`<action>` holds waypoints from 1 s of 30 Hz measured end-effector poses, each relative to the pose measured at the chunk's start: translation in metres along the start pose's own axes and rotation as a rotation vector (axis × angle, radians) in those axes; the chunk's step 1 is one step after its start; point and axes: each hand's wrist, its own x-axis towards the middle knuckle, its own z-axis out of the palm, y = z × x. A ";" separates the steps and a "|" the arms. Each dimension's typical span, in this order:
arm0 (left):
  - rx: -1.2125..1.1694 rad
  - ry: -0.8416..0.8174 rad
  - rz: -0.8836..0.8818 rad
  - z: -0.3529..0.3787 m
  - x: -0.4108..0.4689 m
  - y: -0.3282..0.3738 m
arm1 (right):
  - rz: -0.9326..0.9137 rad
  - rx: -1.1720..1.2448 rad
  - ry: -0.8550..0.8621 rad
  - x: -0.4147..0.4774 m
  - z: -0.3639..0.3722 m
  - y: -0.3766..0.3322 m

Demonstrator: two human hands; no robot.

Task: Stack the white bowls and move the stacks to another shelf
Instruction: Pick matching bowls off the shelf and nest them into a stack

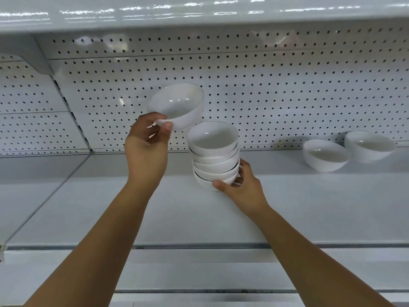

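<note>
Up and to the left of the stack of bowls (pixel 214 155), my left hand (pixel 147 147) pinches a single white bowl (pixel 178 105) by its rim, tilted so it can drop in on top. My right hand (pixel 240 185) wraps the stack's base, steadying it on the shelf (pixel 110 209); two loose bowls (pixel 348 154) wait well to the stack's right.

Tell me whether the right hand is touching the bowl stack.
Touching. The head view shows the right hand gripping the bowl stack at its base, thumb in front, fingers curled round its side.
</note>
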 end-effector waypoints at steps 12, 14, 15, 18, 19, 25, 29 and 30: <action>0.090 -0.192 0.070 0.025 -0.002 -0.013 | 0.016 0.011 0.007 -0.001 0.000 0.000; 0.152 -0.211 0.085 0.028 -0.006 -0.017 | 0.022 0.009 0.012 0.000 0.000 0.000; 0.177 -0.215 0.090 0.029 -0.008 -0.018 | 0.025 0.006 0.013 0.000 0.001 -0.001; 0.192 -0.242 0.089 0.032 -0.013 -0.020 | 0.023 0.000 0.012 0.000 0.001 0.000; 0.196 -0.253 0.090 0.032 -0.014 -0.022 | 0.020 -0.002 0.012 0.000 0.001 0.001; 0.320 -0.293 0.196 0.027 -0.009 -0.033 | 0.015 -0.017 0.015 0.003 0.001 0.003; 0.404 -0.298 0.227 0.024 -0.007 -0.037 | 0.008 -0.025 0.017 0.003 0.001 0.003; 0.417 -0.299 0.209 0.024 -0.007 -0.037 | 0.007 -0.028 0.017 0.003 0.001 0.004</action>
